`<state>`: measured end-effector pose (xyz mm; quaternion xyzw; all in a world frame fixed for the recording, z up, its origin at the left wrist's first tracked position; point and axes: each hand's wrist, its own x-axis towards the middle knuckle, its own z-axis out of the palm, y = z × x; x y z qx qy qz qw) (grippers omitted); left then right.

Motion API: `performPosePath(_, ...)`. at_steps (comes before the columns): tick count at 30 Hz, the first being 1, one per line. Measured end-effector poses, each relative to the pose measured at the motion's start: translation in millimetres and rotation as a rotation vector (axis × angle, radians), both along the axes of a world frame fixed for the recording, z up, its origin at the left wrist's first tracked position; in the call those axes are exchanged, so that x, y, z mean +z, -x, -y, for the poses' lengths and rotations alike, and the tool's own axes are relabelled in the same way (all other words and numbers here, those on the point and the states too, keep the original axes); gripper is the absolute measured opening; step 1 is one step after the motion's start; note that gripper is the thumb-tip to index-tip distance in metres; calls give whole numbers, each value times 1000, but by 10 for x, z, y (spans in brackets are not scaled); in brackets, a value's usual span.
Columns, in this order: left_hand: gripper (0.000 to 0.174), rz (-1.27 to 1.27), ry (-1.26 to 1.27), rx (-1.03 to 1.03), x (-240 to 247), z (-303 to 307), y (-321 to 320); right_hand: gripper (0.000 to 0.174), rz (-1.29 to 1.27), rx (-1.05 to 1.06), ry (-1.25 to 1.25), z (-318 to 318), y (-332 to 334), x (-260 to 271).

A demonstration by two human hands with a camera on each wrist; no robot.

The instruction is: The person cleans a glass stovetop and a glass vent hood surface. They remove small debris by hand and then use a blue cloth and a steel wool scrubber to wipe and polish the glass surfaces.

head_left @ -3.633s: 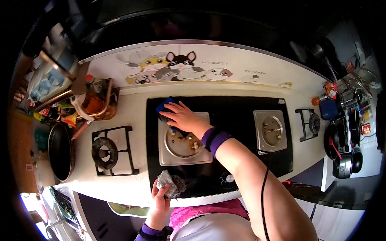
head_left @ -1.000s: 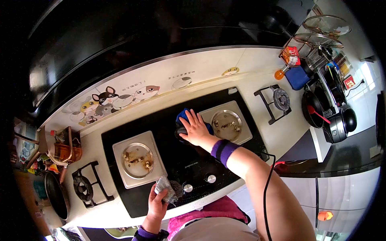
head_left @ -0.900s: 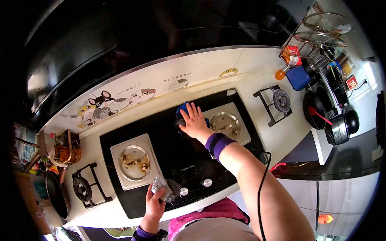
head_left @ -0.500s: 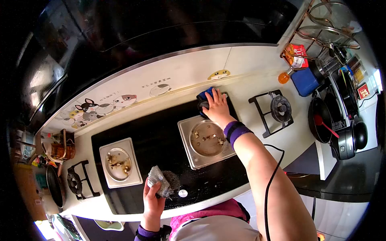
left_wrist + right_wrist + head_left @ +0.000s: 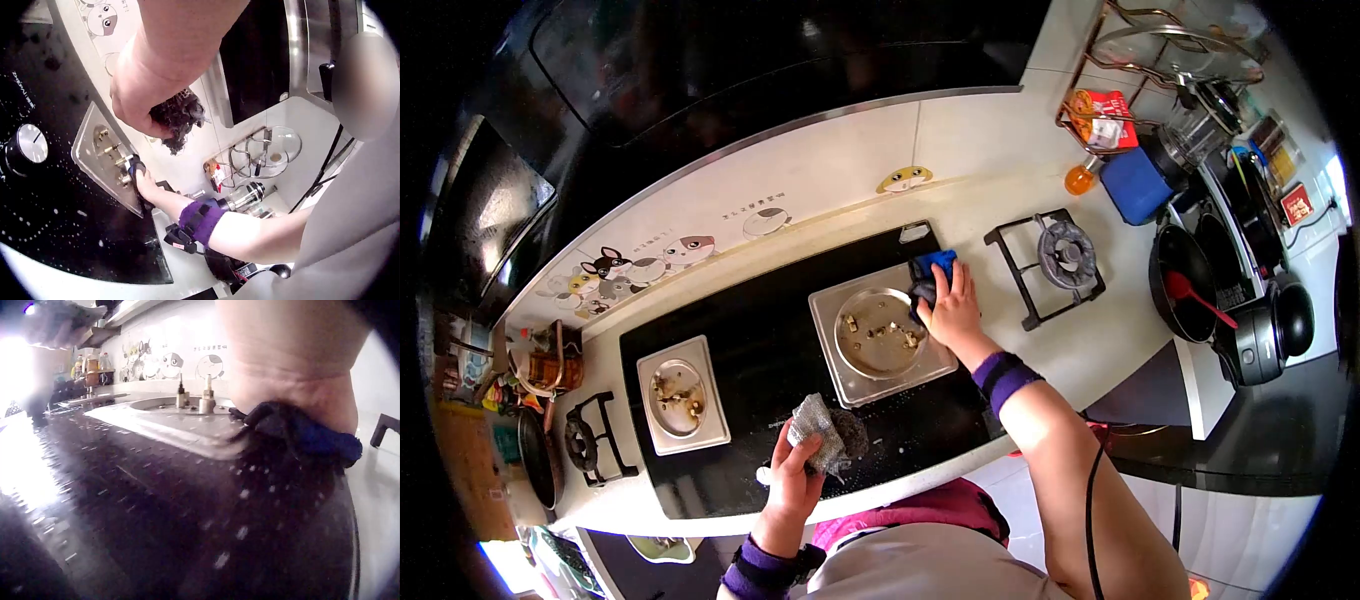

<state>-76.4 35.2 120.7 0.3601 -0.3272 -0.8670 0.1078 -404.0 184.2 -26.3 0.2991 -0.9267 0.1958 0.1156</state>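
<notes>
My left hand (image 5: 790,485) grips a silvery crumpled cloth (image 5: 815,425) together with a dark, wiry scouring pad (image 5: 852,432), raised over the front of the black glass cooktop (image 5: 770,340). In the left wrist view, the wad looks dark and tangled (image 5: 178,119) below the fingers. My right hand (image 5: 955,315) lies over a bunched blue and black cloth (image 5: 930,272), fingers extended, pressing it at the cooktop's right side. Beside it sits the right steel burner plate (image 5: 825,305), its round well holding small brass fittings. Whitish drops dot the glass (image 5: 244,494).
The left burner plate (image 5: 650,425) has brownish stains. Removed pan supports stand on the counter at the left (image 5: 600,440) and right (image 5: 1020,270). Pans (image 5: 1170,320), a blue container (image 5: 1135,185) and a lid rack (image 5: 1080,75) crowd the right end. A cable (image 5: 1090,500) hangs along the right arm.
The right hand has moved the cloth from behind the left burner, through the middle, to the back right, then forward along the right side. The view has turned right; the left hand keeps its hold.
</notes>
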Motion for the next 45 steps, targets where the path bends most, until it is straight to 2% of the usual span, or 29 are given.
performPosePath(2,47,23,1,-22,58,-68,43,73,46,31,-15,-244,-244,56)
performPosePath(10,45,-5,14,-106,-22,-132,-1,76,103,68,-18,-1146,-1293,264)
performPosePath(15,44,-27,13,-121,-21,-122,-56,78,243,135,62,-1624,-1598,267)
performPosePath(18,44,-15,-2,-119,-55,-86,-107,78,215,159,34,-1514,-1451,315)
performPosePath(22,43,57,-13,-79,-35,-86,-145,76,180,230,18,-978,-824,360)
performPosePath(29,44,102,44,17,-83,-59,-337,53,82,332,106,66,408,137)
performPosePath(32,45,82,26,67,-109,-49,-392,48,81,352,100,305,595,132)
performPosePath(36,46,99,21,67,-93,-59,-386,48,90,373,118,258,556,139)
performPosePath(42,45,70,18,82,-83,-16,-344,52,141,384,102,-345,143,241)
performPosePath(45,44,75,2,112,-94,-33,-362,52,155,398,98,-229,241,263)
